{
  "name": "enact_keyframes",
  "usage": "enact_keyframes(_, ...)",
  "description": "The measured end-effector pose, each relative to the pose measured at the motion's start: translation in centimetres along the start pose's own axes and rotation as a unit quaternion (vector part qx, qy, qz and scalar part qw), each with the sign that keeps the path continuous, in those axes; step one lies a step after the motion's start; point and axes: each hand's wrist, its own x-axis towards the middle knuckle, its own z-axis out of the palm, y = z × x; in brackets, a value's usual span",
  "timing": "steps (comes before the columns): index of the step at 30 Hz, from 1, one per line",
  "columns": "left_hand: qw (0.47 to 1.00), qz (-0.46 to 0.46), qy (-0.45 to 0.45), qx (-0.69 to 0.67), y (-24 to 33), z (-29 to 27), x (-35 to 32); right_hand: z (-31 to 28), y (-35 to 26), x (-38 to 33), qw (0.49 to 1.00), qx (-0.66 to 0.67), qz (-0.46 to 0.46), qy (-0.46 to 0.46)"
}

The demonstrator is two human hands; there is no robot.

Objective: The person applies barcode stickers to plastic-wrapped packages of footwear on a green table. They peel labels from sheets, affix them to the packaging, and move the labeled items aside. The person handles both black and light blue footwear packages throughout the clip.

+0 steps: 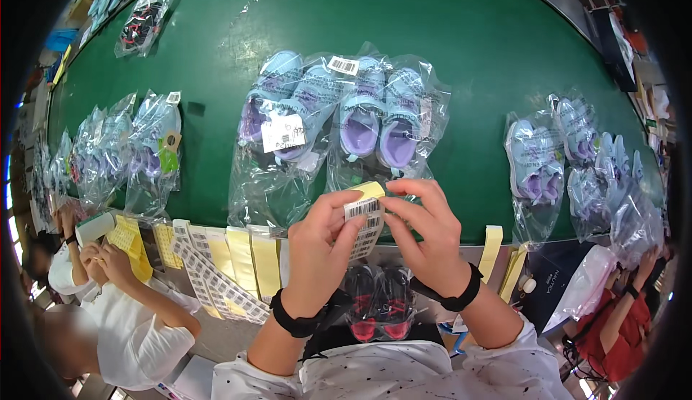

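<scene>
Barcode sticker strip [366,221] sits pinched between your left hand [317,252] and right hand [427,236] above the green table's [447,32] near edge, both clenched on it, just short of the bagged shoes [346,112] for easy labelling.

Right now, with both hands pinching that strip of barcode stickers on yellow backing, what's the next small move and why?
Probably peel one sticker free: the left hand and right hand both pinch the top of the barcode sticker strip on yellow backing, held just short of the clear bags of lilac children's shoes on the green table. One bag there already carries a white label.
</scene>
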Motion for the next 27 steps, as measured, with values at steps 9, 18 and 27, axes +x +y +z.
enact_keyframes(9, 0.996, -0.049, -0.006, -0.073, 0.2, 0.1, 0.2, -0.3, -0.6, 0.2, 0.998, -0.032, -0.050, -0.007)
enact_keyframes(18, 0.994, -0.031, 0.041, -0.097, 0.8, -0.3, -0.2, -4.2, 15.0, 5.7, 0.803, 0.391, 0.292, 0.342)
enact_keyframes(27, 0.996, -0.053, 0.052, -0.051, 0.1, 0.8, -1.8, -3.5, 17.2, 4.2, 0.815, 0.375, 0.351, 0.268)
